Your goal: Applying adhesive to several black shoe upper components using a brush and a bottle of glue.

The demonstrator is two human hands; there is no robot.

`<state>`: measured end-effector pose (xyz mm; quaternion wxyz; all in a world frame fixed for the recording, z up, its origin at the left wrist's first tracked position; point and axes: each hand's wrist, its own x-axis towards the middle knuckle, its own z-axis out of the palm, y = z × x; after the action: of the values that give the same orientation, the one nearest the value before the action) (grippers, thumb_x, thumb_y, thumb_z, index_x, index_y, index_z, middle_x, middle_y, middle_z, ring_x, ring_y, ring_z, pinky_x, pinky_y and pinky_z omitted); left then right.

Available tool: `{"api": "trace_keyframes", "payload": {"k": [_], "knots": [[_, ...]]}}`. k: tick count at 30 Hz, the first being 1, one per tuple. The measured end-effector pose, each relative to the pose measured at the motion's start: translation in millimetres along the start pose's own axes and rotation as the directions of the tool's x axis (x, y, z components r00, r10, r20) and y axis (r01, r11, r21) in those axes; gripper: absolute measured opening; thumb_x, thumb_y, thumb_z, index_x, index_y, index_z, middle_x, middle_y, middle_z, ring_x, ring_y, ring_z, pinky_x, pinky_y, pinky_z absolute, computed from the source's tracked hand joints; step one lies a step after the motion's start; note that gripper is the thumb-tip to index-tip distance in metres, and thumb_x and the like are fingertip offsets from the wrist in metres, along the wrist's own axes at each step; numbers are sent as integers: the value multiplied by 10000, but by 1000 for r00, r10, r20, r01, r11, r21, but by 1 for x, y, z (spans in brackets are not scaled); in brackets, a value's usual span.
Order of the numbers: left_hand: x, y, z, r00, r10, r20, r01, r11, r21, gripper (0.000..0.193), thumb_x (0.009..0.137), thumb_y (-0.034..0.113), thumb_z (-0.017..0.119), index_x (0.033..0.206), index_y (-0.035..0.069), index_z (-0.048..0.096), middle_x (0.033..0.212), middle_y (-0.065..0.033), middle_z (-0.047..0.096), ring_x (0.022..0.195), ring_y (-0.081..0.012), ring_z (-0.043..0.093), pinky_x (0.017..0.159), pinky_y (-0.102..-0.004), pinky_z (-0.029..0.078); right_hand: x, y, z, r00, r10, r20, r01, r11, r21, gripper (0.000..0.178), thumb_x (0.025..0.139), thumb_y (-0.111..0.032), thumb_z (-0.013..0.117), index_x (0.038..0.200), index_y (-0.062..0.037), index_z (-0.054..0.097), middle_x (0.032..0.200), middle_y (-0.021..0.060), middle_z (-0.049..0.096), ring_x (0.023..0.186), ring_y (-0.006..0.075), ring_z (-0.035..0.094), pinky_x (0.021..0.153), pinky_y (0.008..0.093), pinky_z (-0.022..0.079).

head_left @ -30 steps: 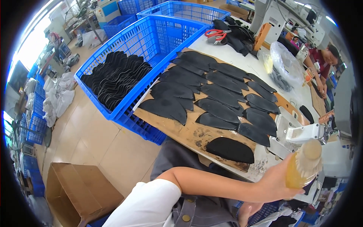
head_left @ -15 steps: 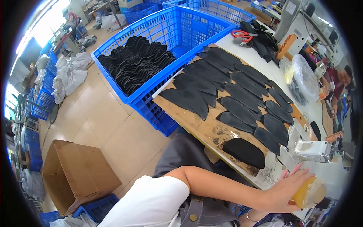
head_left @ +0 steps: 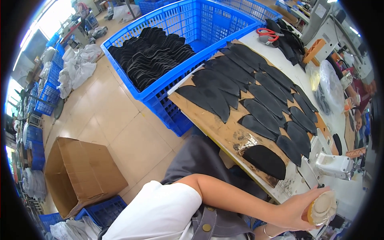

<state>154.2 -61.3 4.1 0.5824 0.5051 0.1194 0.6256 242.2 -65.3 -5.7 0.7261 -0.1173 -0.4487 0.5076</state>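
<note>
My left hand [head_left: 298,210] is closed around a yellow jar [head_left: 323,208] with a pale, crusted round top, at the lower right by the table edge. The wrist of my right hand [head_left: 273,229], with a bracelet on it, shows just below; its fingers are hidden behind the left hand. Close by is the white arm of a machine [head_left: 334,165]. Many flat black leaf-shaped pieces [head_left: 262,100] lie overlapping on a brown board [head_left: 188,102]. One black half-round piece [head_left: 265,162] lies apart at the board's near end.
A blue crate [head_left: 146,94] with stacked wavy black pieces [head_left: 152,56] stands beyond the table on the left. Red-handled pliers or cutters [head_left: 267,35] and clear plastic bags [head_left: 332,86] are farther back. An open cardboard box [head_left: 92,172] sits on the floor. Another person works at far right.
My left hand's fingers, stretched along the jar before, now wrap round it. The jar has tipped so its pale top faces me more. The whole view has shifted slightly.
</note>
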Motion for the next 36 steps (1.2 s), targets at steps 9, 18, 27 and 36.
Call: {"api": "trace_keyframes", "payload": {"k": [9, 18, 27, 36], "knots": [[-26, 54, -122, 961, 109, 253, -239, 786, 570, 220, 723, 64, 661, 932, 36, 599, 907, -81, 604, 838, -262, 583, 711, -357, 459, 6, -30, -9, 917, -260, -303, 268, 963, -17, 672, 862, -235, 577, 1374, 30, 233, 1473, 188, 156, 1368, 283, 176, 1136, 425, 178], [-21, 76, -214, 964, 31, 265, -263, 287, 921, 307, 705, 99, 688, 1006, 93, 632, 1063, -85, 580, 913, -234, 593, 757, -340, 474, 8, -12, 12, 934, 64, -352, 144, 832, 535, 575, 821, -130, 579, 1318, 23, 334, 1381, 175, 329, 1310, 301, 292, 1123, 482, 192], [-37, 62, -235, 899, 200, 389, -432, 263, 863, 206, 709, 78, 697, 903, 38, 641, 899, -87, 644, 877, -239, 646, 698, -308, 530, 16, 28, 32, 893, 96, -440, 74, 932, 354, 724, 812, -373, 626, 1358, -39, 288, 1330, 138, 382, 1223, 304, 381, 1099, 436, 225], [-38, 63, -245, 895, 148, 422, -446, 346, 825, 220, 689, 64, 625, 906, 30, 620, 892, -78, 625, 937, -242, 632, 775, -332, 530, 21, 42, 39, 965, 233, -117, -201, 951, 234, 683, 864, -422, 545, 1394, -82, 281, 1403, 133, 326, 1313, 290, 289, 1108, 481, 168]]}}
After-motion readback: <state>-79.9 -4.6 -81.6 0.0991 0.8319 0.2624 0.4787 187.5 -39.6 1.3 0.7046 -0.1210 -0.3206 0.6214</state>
